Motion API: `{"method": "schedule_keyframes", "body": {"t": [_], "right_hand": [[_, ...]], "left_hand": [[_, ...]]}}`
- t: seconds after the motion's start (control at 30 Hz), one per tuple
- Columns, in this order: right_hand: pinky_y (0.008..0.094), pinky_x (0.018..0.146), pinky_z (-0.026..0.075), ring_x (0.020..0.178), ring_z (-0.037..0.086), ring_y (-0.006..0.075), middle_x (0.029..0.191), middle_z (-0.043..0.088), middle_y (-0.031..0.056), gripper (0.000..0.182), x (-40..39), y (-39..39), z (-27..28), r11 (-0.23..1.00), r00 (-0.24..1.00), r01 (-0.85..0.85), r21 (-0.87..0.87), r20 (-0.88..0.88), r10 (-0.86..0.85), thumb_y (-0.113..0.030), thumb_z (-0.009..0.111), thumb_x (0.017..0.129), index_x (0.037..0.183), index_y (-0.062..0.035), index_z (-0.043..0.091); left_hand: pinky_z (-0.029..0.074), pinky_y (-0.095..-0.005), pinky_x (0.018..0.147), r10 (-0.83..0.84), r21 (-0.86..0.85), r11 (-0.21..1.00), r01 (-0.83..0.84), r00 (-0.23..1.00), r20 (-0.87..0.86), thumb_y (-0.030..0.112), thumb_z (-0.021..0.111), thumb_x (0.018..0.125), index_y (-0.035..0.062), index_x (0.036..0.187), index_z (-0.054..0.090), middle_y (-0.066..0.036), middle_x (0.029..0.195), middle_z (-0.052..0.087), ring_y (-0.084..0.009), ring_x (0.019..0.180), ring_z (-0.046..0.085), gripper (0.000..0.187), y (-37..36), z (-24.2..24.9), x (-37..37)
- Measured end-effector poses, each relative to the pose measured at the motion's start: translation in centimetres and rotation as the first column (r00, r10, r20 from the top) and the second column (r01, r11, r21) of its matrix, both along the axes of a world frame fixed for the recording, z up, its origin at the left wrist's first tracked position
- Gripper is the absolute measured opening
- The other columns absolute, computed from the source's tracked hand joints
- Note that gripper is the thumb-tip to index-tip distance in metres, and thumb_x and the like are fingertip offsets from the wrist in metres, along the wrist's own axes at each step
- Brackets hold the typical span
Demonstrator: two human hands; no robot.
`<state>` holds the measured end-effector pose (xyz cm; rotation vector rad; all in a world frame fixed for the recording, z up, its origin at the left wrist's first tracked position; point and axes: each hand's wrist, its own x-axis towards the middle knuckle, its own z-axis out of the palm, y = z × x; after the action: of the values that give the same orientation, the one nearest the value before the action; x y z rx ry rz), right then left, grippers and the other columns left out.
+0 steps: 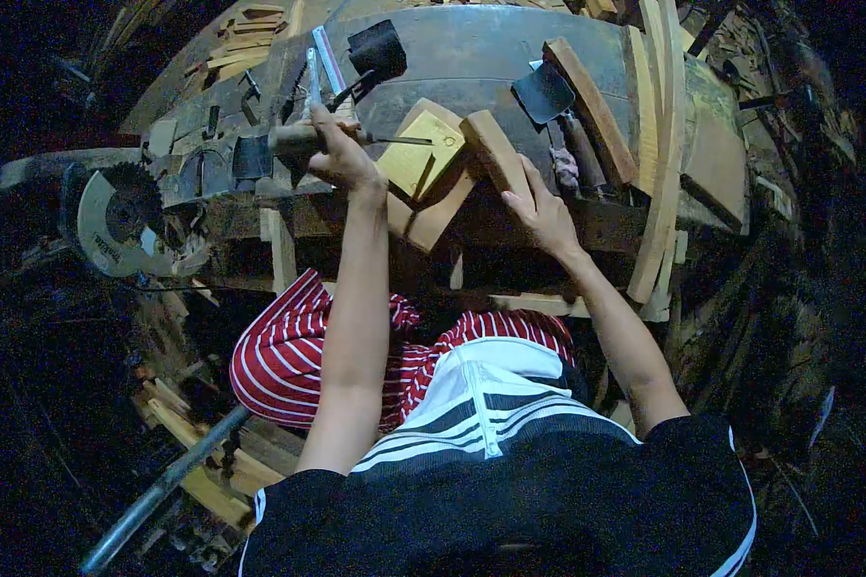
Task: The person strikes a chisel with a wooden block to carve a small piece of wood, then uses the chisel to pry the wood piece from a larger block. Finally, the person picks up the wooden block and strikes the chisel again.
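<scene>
My left hand point(344, 159) is closed around a thick-handled tool point(296, 140) whose thin shaft point(404, 141) points right, over a yellow block point(423, 165). The yellow block has round marks on its top and rests on a flat brown wooden piece point(431, 223) near the bench's front edge. My right hand point(545, 213) grips the lower right side of a curved wooden block point(496, 152), its thumb on the near face. The upper end of that block is beside the yellow block's right corner.
The workbench point(462, 48) holds a dark flat blade point(543, 93), curved wood strips point(592, 111), a ruler point(328, 60) and a black cup-like object point(377, 50). A circular saw point(115, 216) is at the left. A metal pipe point(164, 490) and wood scraps lie at lower left.
</scene>
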<state>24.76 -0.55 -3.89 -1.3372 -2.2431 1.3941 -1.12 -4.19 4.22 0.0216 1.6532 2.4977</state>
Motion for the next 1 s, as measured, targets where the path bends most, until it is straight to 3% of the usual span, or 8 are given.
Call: {"method": "schedule_keyframes", "body": {"t": [0.07,0.2,0.53,0.6,0.8,0.83,0.93,1.0], "right_hand": [[0.0559,0.078,0.047,0.091,0.058,0.0497,0.098,0.062,0.0295,0.071,0.0,0.1,0.0,1.000,1.000,-0.003,-0.004,-0.013,0.003,-0.053,0.053,0.085,0.144,-0.0270,0.023],[0.0557,0.078,0.047,0.090,0.058,0.0504,0.098,0.062,0.0301,0.070,0.1,0.3,-0.9,1.000,0.999,-0.007,0.017,-0.040,0.007,-0.051,0.053,0.086,0.144,-0.0279,0.022],[0.0551,0.079,0.047,0.091,0.058,0.0503,0.100,0.062,0.0295,0.069,0.0,0.6,-2.1,1.000,0.997,-0.013,0.015,-0.078,0.014,-0.051,0.053,0.086,0.143,-0.0298,0.022],[0.0547,0.080,0.047,0.091,0.058,0.0501,0.100,0.062,0.0294,0.068,0.0,0.6,-2.0,1.000,0.996,-0.020,0.024,-0.088,0.022,-0.051,0.053,0.086,0.143,-0.0309,0.022],[0.0549,0.078,0.047,0.091,0.058,0.0494,0.101,0.062,0.0276,0.067,-0.3,0.6,-1.4,0.999,0.993,-0.025,0.040,-0.116,0.029,-0.049,0.053,0.087,0.143,-0.0311,0.022],[0.0549,0.078,0.047,0.091,0.058,0.0494,0.101,0.062,0.0276,0.067,-0.3,0.6,-1.4,0.999,0.993,-0.025,0.040,-0.115,0.030,-0.049,0.053,0.087,0.143,-0.0311,0.022],[0.0550,0.075,0.048,0.089,0.058,0.0497,0.101,0.062,0.0271,0.067,-0.4,0.6,-1.4,0.999,0.991,-0.026,0.043,-0.128,0.031,-0.049,0.054,0.087,0.142,-0.0312,0.022],[0.0549,0.074,0.048,0.087,0.058,0.0500,0.100,0.062,0.0280,0.067,-0.2,0.5,-1.7,0.998,0.996,-0.029,0.049,-0.079,0.033,-0.048,0.054,0.087,0.142,-0.0311,0.021]], "left_hand": [[0.038,-0.0203,0.046,-0.054,0.011,0.998,0.058,0.969,-0.242,0.029,0.064,0.089,0.0110,0.085,0.046,0.002,0.060,0.048,-0.0060,0.049,0.046,0.026,0.4,-0.3,-1.0],[0.038,-0.0202,0.047,-0.123,0.045,0.991,0.125,0.991,-0.045,0.028,0.063,0.089,0.0115,0.081,0.046,0.002,0.059,0.047,-0.0054,0.048,0.045,0.025,1.7,2.0,0.7],[0.037,-0.0246,0.040,-0.340,0.126,0.927,0.352,0.934,-0.109,0.024,0.064,0.088,0.0098,0.089,0.045,0.001,0.058,0.043,-0.0093,0.044,0.043,0.024,3.4,-0.6,-0.3],[0.035,-0.0247,0.039,-0.385,0.109,0.913,0.394,0.918,-0.097,0.026,0.066,0.087,0.0098,0.086,0.045,0.001,0.057,0.042,-0.0095,0.043,0.044,0.027,3.7,-1.9,-1.3],[0.032,-0.0240,0.035,-0.342,0.030,0.934,0.356,0.916,-0.209,0.034,0.067,0.086,0.0086,0.083,0.045,0.001,0.052,0.040,-0.0093,0.038,0.041,0.034,4.5,2.6,1.8],[0.031,-0.0231,0.034,-0.351,-0.088,0.936,0.340,0.906,-0.236,0.037,0.066,0.085,0.0081,0.084,0.046,0.001,0.051,0.040,-0.0088,0.036,0.040,0.036,4.6,2.3,1.6],[0.030,-0.0222,0.034,-0.449,-0.050,0.893,0.448,0.876,-0.178,0.038,0.066,0.085,0.0084,0.084,0.046,0.001,0.050,0.041,-0.0080,0.037,0.040,0.036,5.4,0.6,0.0],[0.031,-0.0222,0.034,-0.408,-0.094,0.912,0.399,0.867,-0.284,0.036,0.068,0.084,0.0086,0.084,0.048,0.002,0.050,0.041,-0.0078,0.037,0.041,0.034,5.2,0.0,0.8]]}}
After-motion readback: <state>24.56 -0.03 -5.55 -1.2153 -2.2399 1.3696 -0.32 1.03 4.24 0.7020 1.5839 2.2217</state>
